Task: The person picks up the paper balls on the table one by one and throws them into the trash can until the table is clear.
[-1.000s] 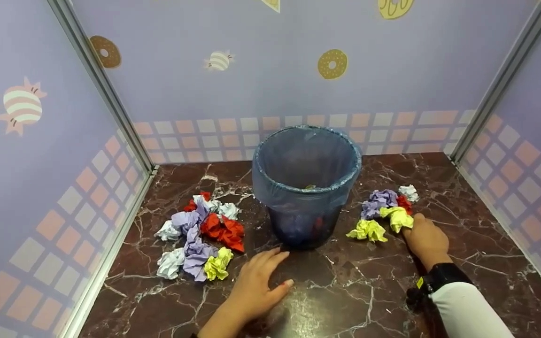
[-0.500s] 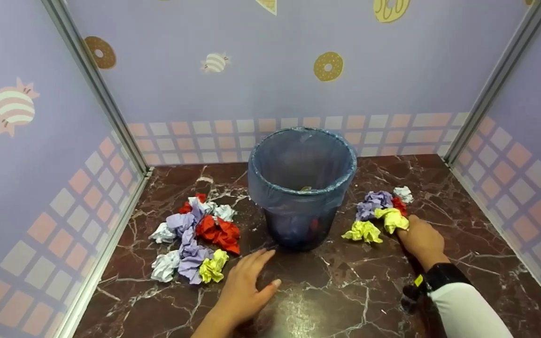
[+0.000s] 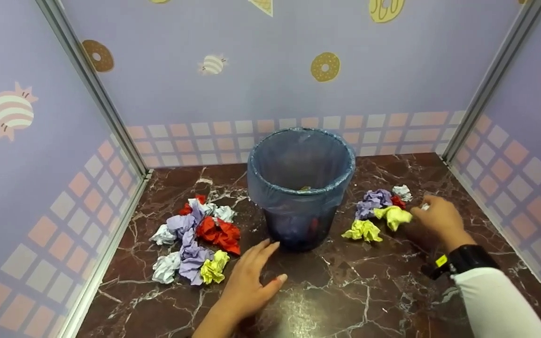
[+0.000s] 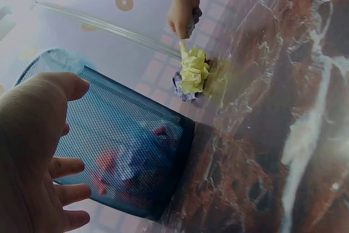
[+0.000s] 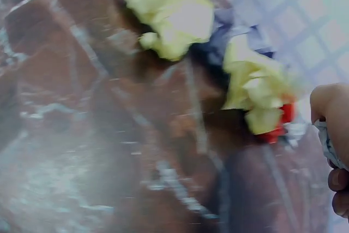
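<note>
In the head view my right hand (image 3: 442,220) is raised slightly over the right side of the table. Its curled fingers grip a crumpled white paper ball (image 5: 329,144), mostly hidden in the palm. Just left of it lies a pile with yellow paper (image 3: 394,217), purple paper (image 3: 373,203), a red scrap (image 3: 398,202) and another white ball (image 3: 402,192). My left hand (image 3: 251,281) rests low by the front of the mesh bin, fingers spread and holding nothing. The wastebasket (image 3: 301,206) wears a blue liner, and crumpled paper shows through its mesh in the left wrist view.
Left of the bin is a larger pile of crumpled paper, with red (image 3: 221,234), purple (image 3: 195,258), white (image 3: 166,267) and yellow (image 3: 214,267) pieces. Patterned panels (image 3: 261,84) enclose the dark marble table (image 3: 336,300) at the back and both sides.
My right hand has lifted away from the right pile, up and to the right, with a white paper ball in its grip. The left hand has stayed near the bin's front.
</note>
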{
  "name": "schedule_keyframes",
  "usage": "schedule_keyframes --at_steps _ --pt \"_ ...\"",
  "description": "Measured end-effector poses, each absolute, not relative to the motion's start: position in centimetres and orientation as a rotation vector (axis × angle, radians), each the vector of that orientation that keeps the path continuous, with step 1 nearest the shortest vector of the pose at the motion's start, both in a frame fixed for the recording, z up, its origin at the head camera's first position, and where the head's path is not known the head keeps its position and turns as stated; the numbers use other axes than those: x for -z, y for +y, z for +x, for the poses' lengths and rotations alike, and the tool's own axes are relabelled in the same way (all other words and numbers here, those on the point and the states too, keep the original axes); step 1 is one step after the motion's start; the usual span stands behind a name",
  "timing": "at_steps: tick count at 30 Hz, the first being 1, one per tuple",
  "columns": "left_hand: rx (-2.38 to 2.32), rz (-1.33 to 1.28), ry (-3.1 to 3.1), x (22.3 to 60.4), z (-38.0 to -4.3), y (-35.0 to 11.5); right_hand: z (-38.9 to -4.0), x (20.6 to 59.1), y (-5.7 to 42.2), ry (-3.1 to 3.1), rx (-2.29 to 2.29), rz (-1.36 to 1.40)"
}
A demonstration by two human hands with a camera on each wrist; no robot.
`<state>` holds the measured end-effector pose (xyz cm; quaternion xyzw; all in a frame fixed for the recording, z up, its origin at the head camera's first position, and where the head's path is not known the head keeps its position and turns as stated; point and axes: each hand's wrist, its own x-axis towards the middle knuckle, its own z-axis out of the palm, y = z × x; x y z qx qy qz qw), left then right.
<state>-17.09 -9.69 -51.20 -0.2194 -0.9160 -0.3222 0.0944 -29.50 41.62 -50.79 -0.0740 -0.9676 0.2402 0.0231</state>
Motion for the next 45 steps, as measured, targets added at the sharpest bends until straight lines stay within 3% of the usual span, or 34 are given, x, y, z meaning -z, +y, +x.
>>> schedule_keyframes --at_steps 9,17,23,29,45 --pt "0.947 -0.656 -2.722 49.8 -18.2 -9.4 -31.8 42.7 41.2 -2.969 -0.982 -0.218" --pt "0.953 -0.478 -2.741 50.0 -19.0 -12.0 -34.6 33.2 36.0 -2.894 -0.942 -0.127" --pt "0.966 -0.405 -2.675 50.2 -19.3 -14.6 -36.4 28.8 31.4 -2.847 -0.68 0.051" --pt "0.981 -0.321 -2.637 50.6 -19.3 -17.0 -37.3 27.6 25.9 -2.794 -0.69 0.276" --pt "1.036 -0.071 -2.653 51.9 -17.3 -21.1 -37.2 29.0 12.6 -2.791 -0.664 0.854"
